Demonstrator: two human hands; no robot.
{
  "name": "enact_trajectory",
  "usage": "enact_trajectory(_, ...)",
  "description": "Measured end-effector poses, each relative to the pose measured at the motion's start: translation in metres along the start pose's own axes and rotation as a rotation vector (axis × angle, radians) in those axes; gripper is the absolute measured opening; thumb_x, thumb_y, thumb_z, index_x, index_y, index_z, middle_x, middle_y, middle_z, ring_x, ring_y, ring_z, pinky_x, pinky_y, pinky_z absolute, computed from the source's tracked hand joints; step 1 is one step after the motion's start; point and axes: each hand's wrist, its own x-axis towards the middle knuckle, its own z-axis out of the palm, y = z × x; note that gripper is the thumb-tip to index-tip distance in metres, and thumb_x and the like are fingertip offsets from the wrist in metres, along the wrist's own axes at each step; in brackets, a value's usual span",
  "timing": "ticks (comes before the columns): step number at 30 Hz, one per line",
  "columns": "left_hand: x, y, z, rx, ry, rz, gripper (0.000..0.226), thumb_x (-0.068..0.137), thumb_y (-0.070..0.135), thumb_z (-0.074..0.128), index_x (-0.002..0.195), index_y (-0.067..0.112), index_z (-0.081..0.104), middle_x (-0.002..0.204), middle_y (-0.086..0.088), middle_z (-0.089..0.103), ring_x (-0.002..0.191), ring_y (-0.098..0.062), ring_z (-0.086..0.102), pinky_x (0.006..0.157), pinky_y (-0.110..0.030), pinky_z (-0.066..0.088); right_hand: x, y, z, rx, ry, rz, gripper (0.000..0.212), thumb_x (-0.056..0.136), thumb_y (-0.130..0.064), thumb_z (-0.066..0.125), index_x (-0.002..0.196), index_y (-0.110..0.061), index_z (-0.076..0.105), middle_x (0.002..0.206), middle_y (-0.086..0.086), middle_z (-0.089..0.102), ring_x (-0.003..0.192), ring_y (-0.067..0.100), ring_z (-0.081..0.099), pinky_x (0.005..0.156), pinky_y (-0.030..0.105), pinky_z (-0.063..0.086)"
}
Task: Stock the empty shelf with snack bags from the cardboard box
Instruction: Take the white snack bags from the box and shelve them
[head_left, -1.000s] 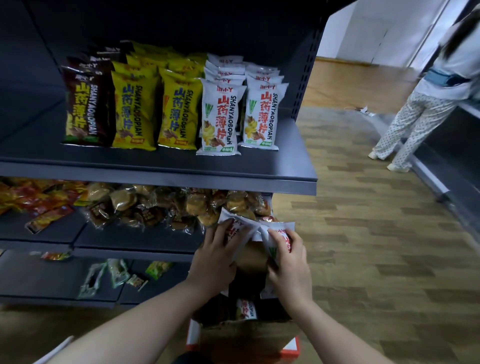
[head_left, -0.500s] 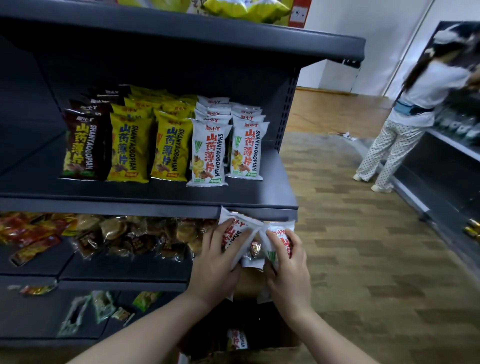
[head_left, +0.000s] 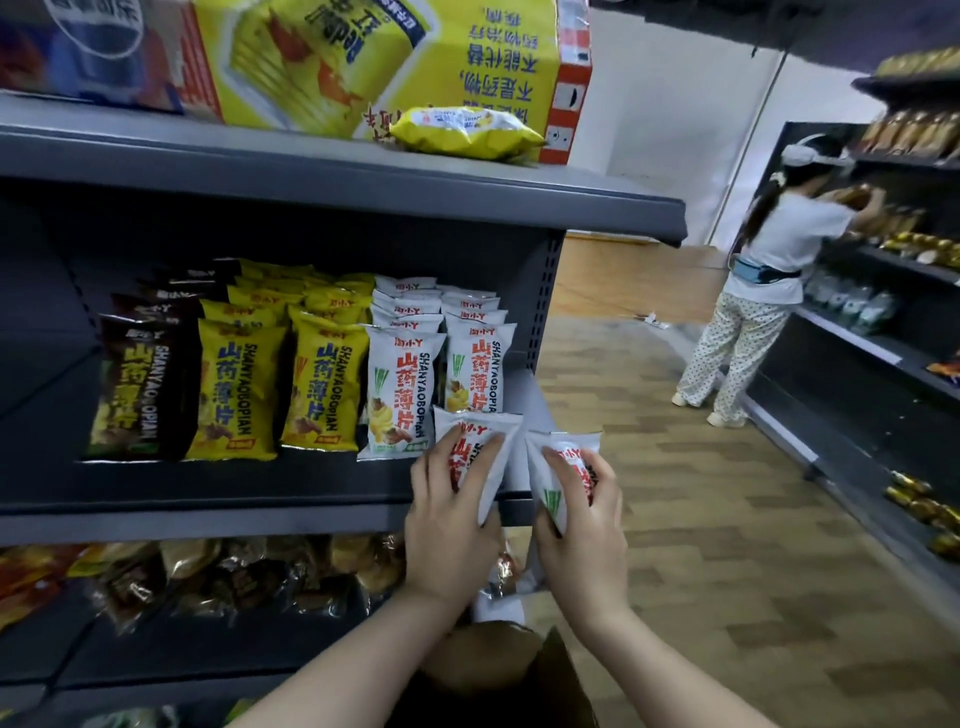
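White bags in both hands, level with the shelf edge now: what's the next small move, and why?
Probably push both forward and stand them upright in front of the white rows. The left hand grips one white bag and the right hand another, both at the front lip of the middle shelf, where bare shelf shows ahead of those rows.

This is looking like a small shop, a snack aisle. A dark metal shelf unit (head_left: 332, 483) is carrying rows of identical yam-chip bags (head_left: 317, 384) standing upright in brown, yellow and white. Above that shelf, a printed carton (head_left: 363, 62) is sitting with a yellow bag beside it; below it, wrapped pastries (head_left: 249, 571) are lying in a heap. Across the wood-pattern floor (head_left: 701, 519) from it, another person (head_left: 763, 291) is reaching into a second stocked shelf unit (head_left: 883, 291).
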Motion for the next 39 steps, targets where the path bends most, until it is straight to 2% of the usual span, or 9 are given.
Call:
enact_trajectory(2, 0.013, -0.001, 0.001, -0.014, 0.019, -0.019, 0.087, 0.059, 0.003, 0.066, 0.134, 0.037, 0.039, 0.139, -0.002, 0.039, 0.124, -0.026, 0.036, 0.069, -0.038, 0.055, 0.014, -0.007, 0.003, -0.011, 0.010, 0.012, 0.061, 0.077, -0.013, 0.064, 0.134, -0.030, 0.048, 0.142, -0.002, 0.028, 0.128, 0.019, 0.032, 0.089, 0.040, 0.046)
enact_trajectory(5, 0.034, -0.005, 0.000, -0.030, 0.066, -0.054, 0.088, 0.061, -0.001, 0.065, 0.135, 0.038, 0.039, 0.138, -0.003, 0.039, 0.125, -0.025, 0.033, 0.069, -0.037, 0.055, 0.034, -0.018, 0.005, -0.023, -0.018, 0.047, 0.060, 0.080, -0.016, 0.061, 0.135, -0.034, 0.045, 0.144, -0.007, 0.021, 0.131, 0.019, 0.030, 0.093, 0.039, 0.044)
enact_trajectory(12, 0.078, -0.016, 0.009, -0.022, 0.096, -0.036, 0.082, 0.067, 0.005, 0.068, 0.137, 0.034, 0.038, 0.138, -0.005, 0.038, 0.127, -0.028, 0.035, 0.082, -0.045, 0.052, 0.075, -0.034, 0.015, 0.019, 0.001, 0.082, 0.057, 0.084, -0.023, 0.057, 0.134, -0.044, 0.040, 0.144, -0.012, 0.019, 0.132, 0.015, 0.030, 0.096, 0.037, 0.044)
enact_trajectory(18, 0.106, -0.012, 0.034, 0.093, 0.131, 0.009, 0.076, 0.067, 0.011, 0.074, 0.135, 0.029, 0.044, 0.134, -0.011, 0.045, 0.121, -0.028, 0.040, 0.083, -0.041, 0.055, 0.102, -0.026, 0.025, 0.034, -0.003, 0.091, 0.058, 0.084, -0.020, 0.059, 0.135, -0.040, 0.040, 0.143, -0.011, 0.018, 0.132, 0.017, 0.032, 0.093, 0.041, 0.047)
enact_trajectory(23, 0.125, -0.012, 0.060, 0.266, 0.176, 0.011, 0.072, 0.071, 0.013, 0.074, 0.136, 0.025, 0.045, 0.135, -0.015, 0.049, 0.120, -0.034, 0.048, 0.089, -0.044, 0.048, 0.120, -0.006, 0.031, 0.063, 0.010, 0.061, 0.063, 0.080, -0.013, 0.063, 0.133, -0.040, 0.040, 0.140, -0.015, 0.020, 0.130, 0.015, 0.032, 0.088, 0.040, 0.047)
enact_trajectory(25, 0.130, -0.015, 0.071, 0.331, 0.192, -0.001, 0.070, 0.074, 0.012, 0.070, 0.138, 0.024, 0.043, 0.136, -0.016, 0.049, 0.121, -0.035, 0.050, 0.090, -0.045, 0.046, 0.128, 0.004, 0.034, 0.074, 0.002, 0.054, 0.063, 0.080, -0.012, 0.063, 0.133, -0.039, 0.042, 0.139, -0.014, 0.021, 0.130, 0.016, 0.031, 0.086, 0.039, 0.047)
enact_trajectory(29, 0.136, -0.023, 0.090, 0.421, 0.151, -0.050, 0.057, 0.090, 0.017, 0.043, 0.145, 0.020, 0.029, 0.142, -0.025, 0.041, 0.128, -0.041, 0.044, 0.095, -0.051, 0.045, 0.142, 0.021, 0.042, 0.118, 0.007, 0.028, 0.061, 0.080, -0.011, 0.065, 0.133, -0.036, 0.047, 0.140, -0.007, 0.029, 0.130, 0.018, 0.035, 0.088, 0.032, 0.041)
enact_trajectory(33, 0.136, -0.028, 0.100, 0.450, 0.100, -0.053, 0.061, 0.089, 0.030, 0.046, 0.146, 0.017, 0.028, 0.145, -0.027, 0.036, 0.132, -0.042, 0.040, 0.099, -0.053, 0.042, 0.151, 0.031, 0.049, 0.176, -0.005, 0.003, 0.062, 0.080, -0.009, 0.065, 0.133, -0.036, 0.048, 0.139, -0.007, 0.031, 0.129, 0.018, 0.038, 0.086, 0.030, 0.039)
enact_trajectory(39, 0.133, -0.032, 0.106, 0.424, 0.140, -0.028, 0.051, 0.096, 0.031, 0.028, 0.145, 0.016, 0.030, 0.148, -0.026, 0.030, 0.136, -0.041, 0.029, 0.103, -0.056, 0.037, 0.158, 0.035, 0.059, 0.227, 0.016, -0.039, 0.063, 0.079, -0.008, 0.066, 0.130, -0.041, 0.045, 0.139, -0.007, 0.033, 0.128, 0.019, 0.039, 0.086, 0.029, 0.038)
